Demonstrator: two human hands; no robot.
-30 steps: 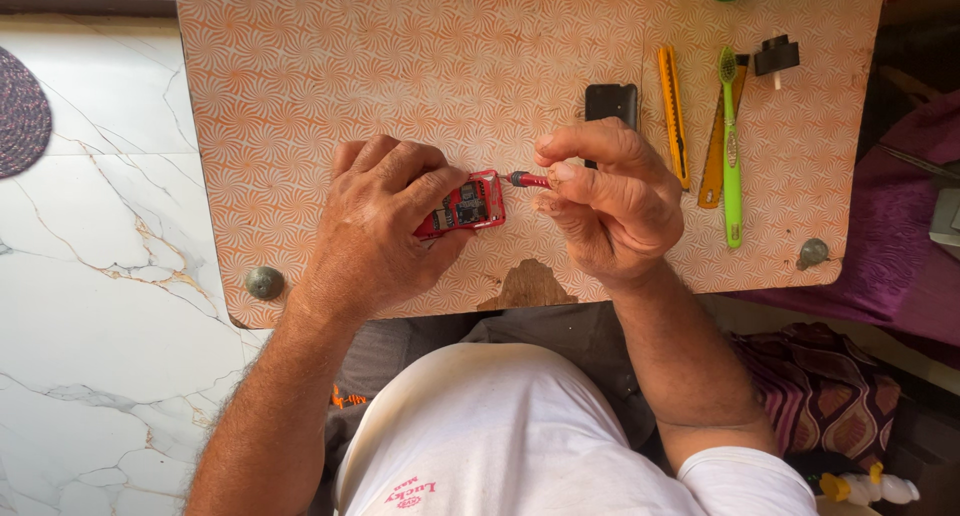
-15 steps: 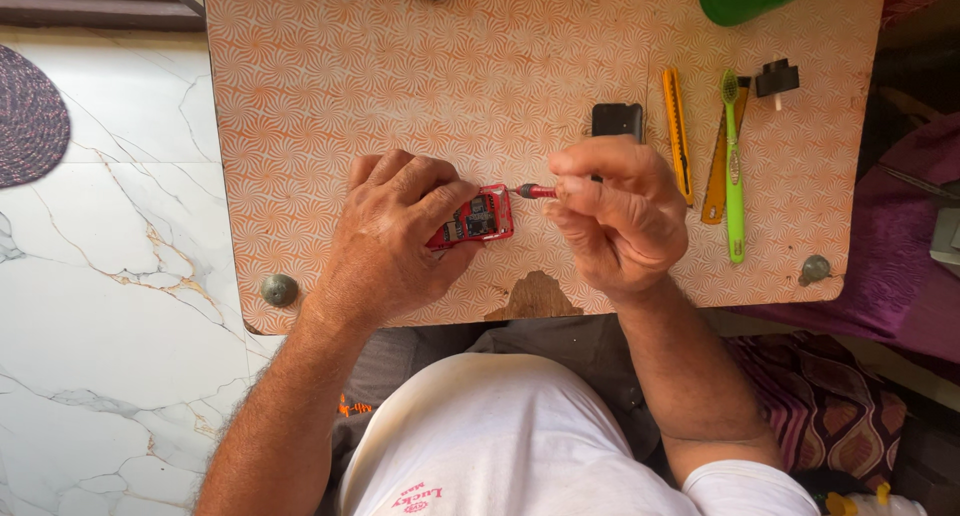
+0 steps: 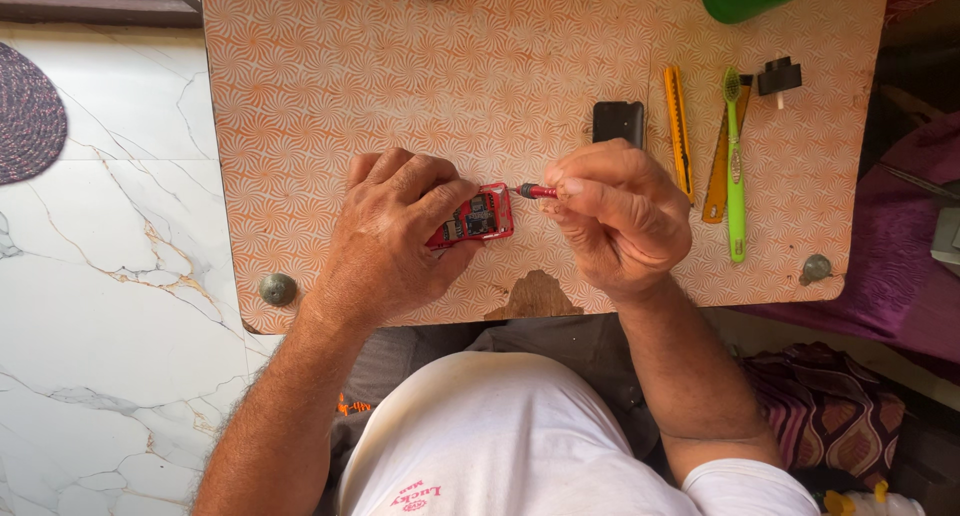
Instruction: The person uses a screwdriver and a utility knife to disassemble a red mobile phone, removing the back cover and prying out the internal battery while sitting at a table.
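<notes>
The red phone (image 3: 478, 216) lies back-open on the surface (image 3: 400, 76), its board bare, pinned by the left hand (image 3: 395, 238), while the right hand (image 3: 620, 216) pinches a screwdriver (image 3: 536, 191) at its edge; it looks partly dismantled.

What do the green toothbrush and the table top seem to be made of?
The green toothbrush looks like glossy moulded plastic: one even bright colour, smooth handle. The table top seems to be patterned laminate over a wood-like board, since a chipped patch at its near edge shows plain brown underneath.
</notes>
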